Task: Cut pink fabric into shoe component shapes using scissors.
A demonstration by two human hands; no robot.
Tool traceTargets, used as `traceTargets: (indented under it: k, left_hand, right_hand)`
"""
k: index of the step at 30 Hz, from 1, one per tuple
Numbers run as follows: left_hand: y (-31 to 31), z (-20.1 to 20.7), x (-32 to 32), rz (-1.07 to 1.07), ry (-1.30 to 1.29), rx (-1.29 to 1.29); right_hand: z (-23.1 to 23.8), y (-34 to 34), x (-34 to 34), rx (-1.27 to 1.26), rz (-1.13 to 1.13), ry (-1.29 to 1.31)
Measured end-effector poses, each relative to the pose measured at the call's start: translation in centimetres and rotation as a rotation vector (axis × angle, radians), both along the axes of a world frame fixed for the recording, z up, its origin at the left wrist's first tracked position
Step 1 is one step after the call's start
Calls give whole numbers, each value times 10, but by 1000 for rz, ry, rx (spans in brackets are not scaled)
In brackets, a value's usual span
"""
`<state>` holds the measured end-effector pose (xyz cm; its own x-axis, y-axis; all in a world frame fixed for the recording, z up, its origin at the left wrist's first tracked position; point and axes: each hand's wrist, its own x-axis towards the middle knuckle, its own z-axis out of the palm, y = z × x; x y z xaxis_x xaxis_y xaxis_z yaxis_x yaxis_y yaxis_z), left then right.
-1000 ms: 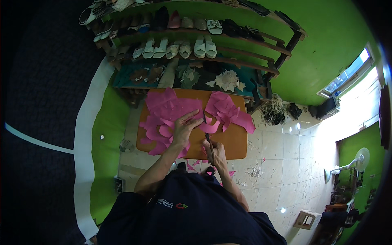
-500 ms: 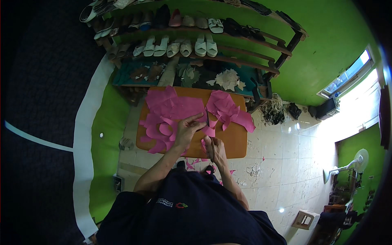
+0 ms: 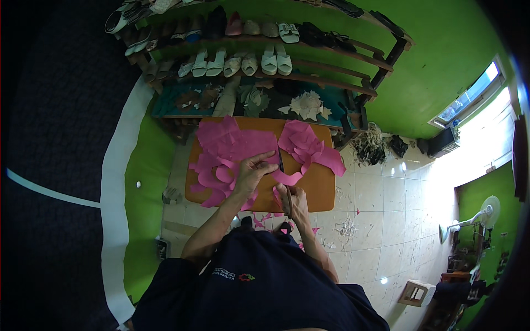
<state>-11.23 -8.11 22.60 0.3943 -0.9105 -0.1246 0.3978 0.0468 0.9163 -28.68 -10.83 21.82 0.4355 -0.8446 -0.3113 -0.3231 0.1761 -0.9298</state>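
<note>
In my right hand [image 3: 294,203] is a pair of scissors [image 3: 281,161], its dark blades pointing away from me over the table. My left hand [image 3: 255,172] pinches a piece of pink sheet material beside the blades, thumb and fingers close together; part of that piece is hidden by the hand. A curled pink strip [image 3: 290,179] runs from the blades toward the right. Pink sheets [image 3: 251,144] lie beyond my left hand. Cut pink scraps [image 3: 301,142] are heaped at the table's far right, and more curved offcuts [image 3: 212,175] lie at its left.
The orange-brown table [image 3: 323,190] stands before me. Behind it rises a shelf rack [image 3: 331,66] with rows of shoes and sandals [image 3: 215,62]. Scraps litter the tiled floor [image 3: 381,220]. At the right are a white fan [image 3: 488,214] and a small pale stool [image 3: 416,293].
The scissors' handles have drawn closer together in my right hand. The pink strip by the blades now stretches farther right in a curl. My left hand has barely moved.
</note>
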Motion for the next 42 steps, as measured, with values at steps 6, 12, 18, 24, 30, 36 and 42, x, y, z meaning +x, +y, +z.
traceTargets:
  k: [6,12,18,24,30,36,42]
  left_hand:
    - [2,15,-12,-39,-6,28]
    - [3,10,-13,-54,-3,30]
    - [3,6,-4,-91,-15,12]
    - [1,-3,5,-146,-21,38]
    - [1,-12,11,-202,-30,58]
    - [1,-26,18,-260,-49,48]
    - [-3,-27,9,-312,-13,113]
  right_hand:
    - [-7,-4,-1,31,-13,18]
    - [-4,-5,-1,-34,-16,-20]
    - [12,-3,-3,-74,-2,9]
    - [9,-5,-9,-116,1,50]
    - [7,-5,-14,-80,-5,51]
    - [12,-1,-22,-106,32,42]
    - [-3,5,-40,-183,-20,79]
